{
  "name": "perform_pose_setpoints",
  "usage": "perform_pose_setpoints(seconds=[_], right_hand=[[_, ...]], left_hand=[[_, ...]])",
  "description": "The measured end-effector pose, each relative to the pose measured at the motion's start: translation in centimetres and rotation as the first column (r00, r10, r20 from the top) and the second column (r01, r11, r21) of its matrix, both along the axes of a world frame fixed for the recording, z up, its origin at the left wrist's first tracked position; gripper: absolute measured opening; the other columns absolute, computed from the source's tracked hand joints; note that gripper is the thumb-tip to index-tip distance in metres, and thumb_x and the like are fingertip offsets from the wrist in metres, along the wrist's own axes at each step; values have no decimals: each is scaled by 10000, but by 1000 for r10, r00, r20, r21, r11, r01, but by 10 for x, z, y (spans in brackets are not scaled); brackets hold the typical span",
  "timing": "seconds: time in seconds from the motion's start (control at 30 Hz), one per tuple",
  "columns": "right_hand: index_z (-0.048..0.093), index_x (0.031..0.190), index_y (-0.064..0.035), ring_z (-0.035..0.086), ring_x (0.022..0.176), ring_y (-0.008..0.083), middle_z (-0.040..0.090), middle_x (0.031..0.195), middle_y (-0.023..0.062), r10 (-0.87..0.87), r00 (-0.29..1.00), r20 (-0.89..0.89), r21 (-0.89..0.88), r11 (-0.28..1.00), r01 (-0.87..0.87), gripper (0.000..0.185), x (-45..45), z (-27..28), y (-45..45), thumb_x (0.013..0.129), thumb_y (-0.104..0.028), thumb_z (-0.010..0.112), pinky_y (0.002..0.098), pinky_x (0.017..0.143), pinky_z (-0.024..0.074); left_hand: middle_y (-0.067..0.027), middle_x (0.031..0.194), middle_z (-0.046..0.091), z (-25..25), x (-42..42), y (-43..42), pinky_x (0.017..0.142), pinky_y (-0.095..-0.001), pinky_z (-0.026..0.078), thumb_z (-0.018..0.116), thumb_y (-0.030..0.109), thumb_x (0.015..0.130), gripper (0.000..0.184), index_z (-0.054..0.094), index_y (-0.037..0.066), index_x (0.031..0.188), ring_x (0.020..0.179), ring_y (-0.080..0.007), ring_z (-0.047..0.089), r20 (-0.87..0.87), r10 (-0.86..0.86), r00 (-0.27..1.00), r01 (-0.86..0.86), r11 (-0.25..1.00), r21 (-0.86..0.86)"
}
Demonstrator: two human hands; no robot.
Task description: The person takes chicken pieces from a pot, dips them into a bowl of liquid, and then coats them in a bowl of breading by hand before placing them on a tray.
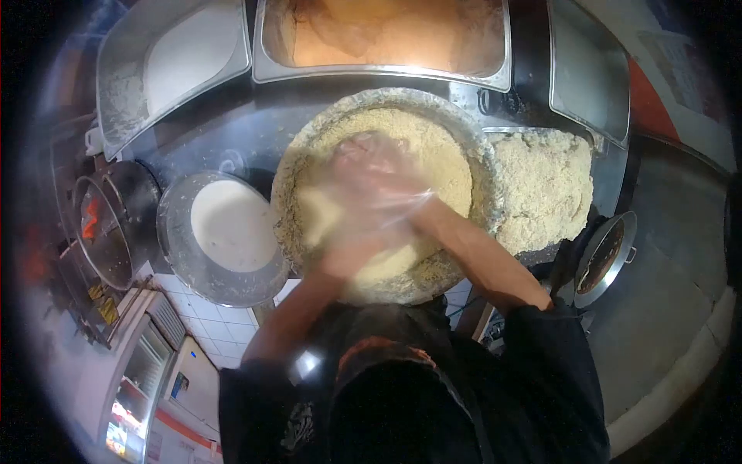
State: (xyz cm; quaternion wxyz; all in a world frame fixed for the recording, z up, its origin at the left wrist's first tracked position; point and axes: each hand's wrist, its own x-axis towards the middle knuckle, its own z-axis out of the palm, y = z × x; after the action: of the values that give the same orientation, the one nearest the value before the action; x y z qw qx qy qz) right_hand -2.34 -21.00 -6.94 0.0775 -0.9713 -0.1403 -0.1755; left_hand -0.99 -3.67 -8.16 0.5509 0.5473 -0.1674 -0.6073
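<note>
A big round basin [386, 94] with a crumb-caked rim holds pale yellow flour or breading [444, 158]. Both my hands are inside it, close together over the breading. My right hand [379, 166] wears a clear plastic glove and reaches in from the right; motion blurs its fingers. Lower and to the left, my left hand [363, 236] is smeared even more, partly behind the right one. Whether anything lies between the hands is not visible.
Left of the basin stands a metal bowl [174, 259] of white liquid [236, 224]. Breaded pieces fill a tray [541, 185] on the right. Steel pans with white [193, 58] and orange-lit contents [379, 35] line the back. A fryer basket [104, 232] and a wok [607, 259] flank the counter.
</note>
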Motion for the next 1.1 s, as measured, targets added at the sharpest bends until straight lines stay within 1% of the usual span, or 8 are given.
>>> perform_pose_setpoints(seconds=[0.07,0.17,0.33,0.43,0.6,0.87,0.93,1.1], right_hand=[[652,1147,-124,520,1217,322,619,1218,110,197,908,-370,915,-92,393,434,-2,-5,8,848,-438,617,478,1040,390],[650,1163,-126,516,1214,326,612,1234,98,-64,965,-254,250,960,129,456,5,28,1,881,-473,560,484,1052,376],[632,1211,-154,507,1216,326,612,1221,91,79,877,-473,383,915,124,465,20,11,19,890,-476,533,497,1073,346],[635,1221,-194,503,1214,315,614,1204,73,91,986,-140,317,948,-43,453,6,6,21,877,-475,544,496,1079,337],[550,1310,-172,451,1288,296,531,1345,131,177,562,-808,397,869,296,445,42,55,34,930,-396,489,536,1115,249],[688,1018,-64,554,1123,330,604,1148,185,8,825,-566,436,852,290,387,31,41,53,870,-401,571,460,1004,391],[683,1035,-62,564,1101,332,608,1128,182,116,627,-770,429,822,375,396,34,35,56,867,-404,575,443,992,403],[636,1171,-72,493,1252,315,561,1267,180,94,745,-661,380,898,224,432,28,32,54,870,-376,582,442,1099,336]], left_hand=[[-152,1208,614,-18,-3,8,948,-358,473,652,202,877,360,617,53,1203,1099,-261,593,288,-459,841,404,885,232],[-195,1209,595,2,9,5,967,-387,461,611,156,888,305,625,12,1156,1127,-293,579,451,-802,391,592,594,545],[-80,1141,663,34,7,12,889,-316,501,739,252,850,411,645,74,1209,995,-180,634,904,225,364,43,965,-258],[-88,1127,664,95,29,-14,893,-318,496,734,264,855,391,654,67,1183,997,-192,633,113,-155,981,78,863,499],[-105,1143,660,51,11,6,922,-318,480,725,308,867,401,661,61,1176,1034,-190,622,548,-302,780,71,913,402],[-111,1307,584,90,23,7,976,-343,461,688,387,886,509,581,96,1290,1194,-189,549,306,-414,857,187,804,564],[-79,838,652,32,-15,38,719,-317,517,589,184,867,110,673,114,861,806,-221,661,999,39,30,-2,999,-39],[-82,1151,609,54,-5,18,906,-326,482,621,293,908,365,582,75,1199,1061,-226,588,666,-409,624,176,904,390]])
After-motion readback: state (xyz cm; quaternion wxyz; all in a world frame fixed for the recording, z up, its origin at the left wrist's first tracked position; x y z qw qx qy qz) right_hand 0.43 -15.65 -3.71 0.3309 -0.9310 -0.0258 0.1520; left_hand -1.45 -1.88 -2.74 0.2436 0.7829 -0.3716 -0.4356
